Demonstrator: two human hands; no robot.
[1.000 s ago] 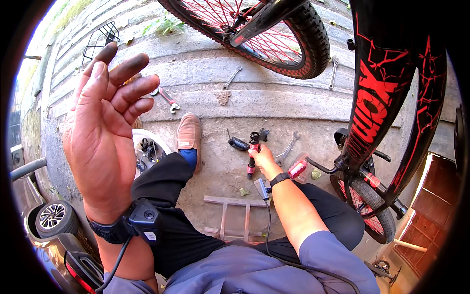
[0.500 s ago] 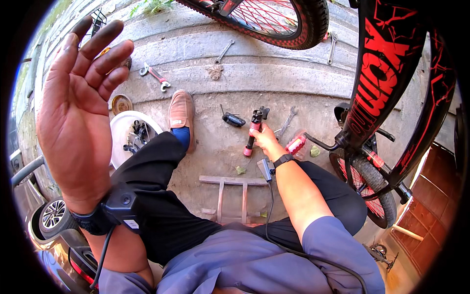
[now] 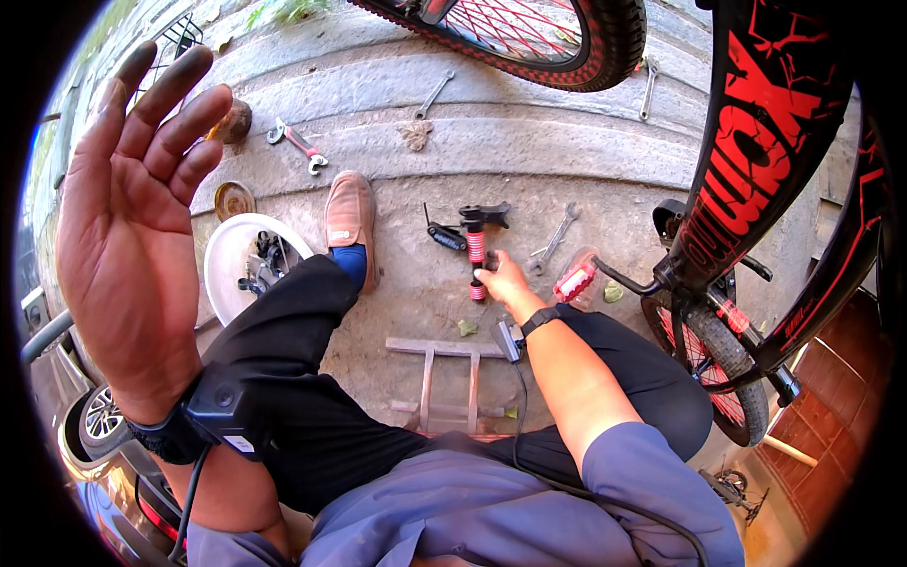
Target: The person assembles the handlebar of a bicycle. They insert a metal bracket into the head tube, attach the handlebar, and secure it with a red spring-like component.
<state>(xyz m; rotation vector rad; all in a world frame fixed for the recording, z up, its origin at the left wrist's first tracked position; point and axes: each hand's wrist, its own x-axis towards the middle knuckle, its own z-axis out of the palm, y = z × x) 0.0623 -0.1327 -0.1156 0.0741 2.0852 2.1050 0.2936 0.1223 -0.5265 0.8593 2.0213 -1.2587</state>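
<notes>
My left hand is raised at the left, palm showing and fingers spread, holding nothing; dark smudges mark its fingers. Low over the ground, my right hand is beside a black tube with red ribbed bands. The thumb touches or overlaps the tube's lower part, while a fingertip shows apart from its right side. A black lever-like head tops the tube. Just left of it lies a black folding multi-tool. To its right is an open-ended wrench.
A white basin with dark metal parts stands left of my shoe. Farther off lie a red-handled wrench and another wrench. A black-and-red bicycle frame looms at the right. A small wooden stool is between my legs.
The tube's head has swung left and turned, showing its lever sideways. My right hand has slid slightly down along it and its fingers have loosened. My left hand has shifted slightly left.
</notes>
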